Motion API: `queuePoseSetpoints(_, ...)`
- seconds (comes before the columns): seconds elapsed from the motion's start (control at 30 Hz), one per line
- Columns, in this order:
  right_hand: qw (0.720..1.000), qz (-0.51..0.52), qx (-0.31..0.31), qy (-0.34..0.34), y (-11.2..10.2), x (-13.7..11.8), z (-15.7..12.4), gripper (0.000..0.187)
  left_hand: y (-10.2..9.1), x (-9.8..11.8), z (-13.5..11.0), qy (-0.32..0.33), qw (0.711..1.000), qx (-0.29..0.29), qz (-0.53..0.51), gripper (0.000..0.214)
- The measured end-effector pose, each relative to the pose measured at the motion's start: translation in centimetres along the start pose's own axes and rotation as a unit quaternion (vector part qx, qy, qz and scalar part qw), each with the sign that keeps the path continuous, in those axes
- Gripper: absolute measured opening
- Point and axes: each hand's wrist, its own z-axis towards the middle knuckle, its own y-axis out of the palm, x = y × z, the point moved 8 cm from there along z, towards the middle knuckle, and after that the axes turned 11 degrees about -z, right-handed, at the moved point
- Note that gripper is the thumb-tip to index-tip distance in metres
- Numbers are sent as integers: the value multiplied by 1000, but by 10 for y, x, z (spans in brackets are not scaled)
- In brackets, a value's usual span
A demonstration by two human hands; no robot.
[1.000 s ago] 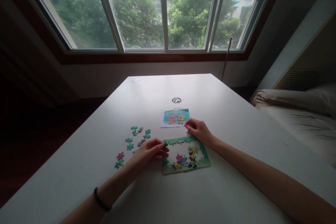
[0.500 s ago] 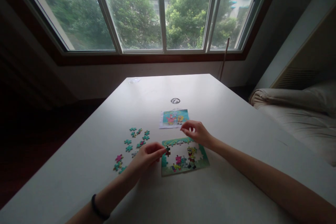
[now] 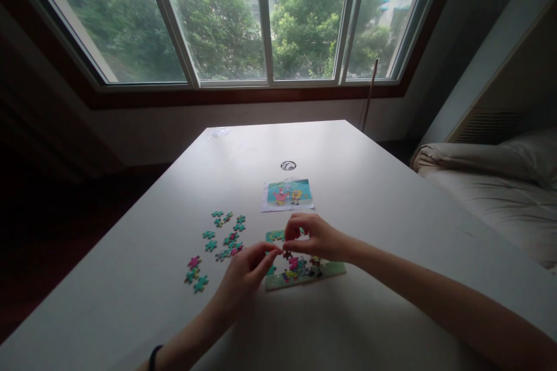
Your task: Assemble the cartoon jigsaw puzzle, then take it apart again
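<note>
A partly filled jigsaw puzzle board (image 3: 304,280) lies on the white table, with cartoon pieces in its lower part and a green border. Over its left side my two hands meet at a small dark reddish puzzle piece (image 3: 288,254). My left hand (image 3: 249,264) pinches at the piece's left edge, thumb and forefinger together. From the right, my right hand (image 3: 317,236) reaches across the board, its thumb and forefinger closed on the same piece. It hides much of the board's upper part. Left of my left hand lie several loose puzzle pieces (image 3: 211,246), mostly teal, some pink.
Beyond the board, a printed reference picture (image 3: 289,193) lies on the white table (image 3: 369,185). Farther back are a round dark-rimmed mark (image 3: 288,166) and a clear plastic scrap (image 3: 218,134). A pale sofa (image 3: 491,185) stands at the right, a window (image 3: 230,23) ahead.
My right hand has moved left and down from near the picture to the puzzle piece at my left fingertips. My left hand has shifted slightly right with the piece.
</note>
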Motion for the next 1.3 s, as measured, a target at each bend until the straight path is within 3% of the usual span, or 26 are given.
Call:
queuePoseSetpoints(0.07, 1000, -25, -14, 10, -3, 10, 2, 10, 7, 5, -7, 42, 993, -11, 110, 31)
queuePoseSetpoints(0.23, 995, -51, -73, 37, 2, 35, 3, 12, 45, 10, -28, 163, 939, -131, 273, 34)
queuePoseSetpoints(0.47, 995, -18, -86, 38, 9, 42, 2, 15, 52, 7, -29, 197, 905, -138, 351, 35)
queuePoseSetpoints(0.7, 995, -66, -73, 11, 9, 37, 1, 14, 56, 9, -31, 207, 869, -152, 422, 35)
queuePoseSetpoints(0.93, 986, -144, -81, 23, 10, 32, 1, 14, 58, 9, -29, 191, 861, -162, 443, 39)
queuePoseSetpoints(1.1, 981, -164, -95, 41, 11, 33, -2, 19, 58, 10, -30, 195, 863, -158, 438, 38)
queuePoseSetpoints(1.3, 987, -146, -67, 21, 8, 31, -2, 23, 57, 15, -32, 213, 864, -149, 431, 38)
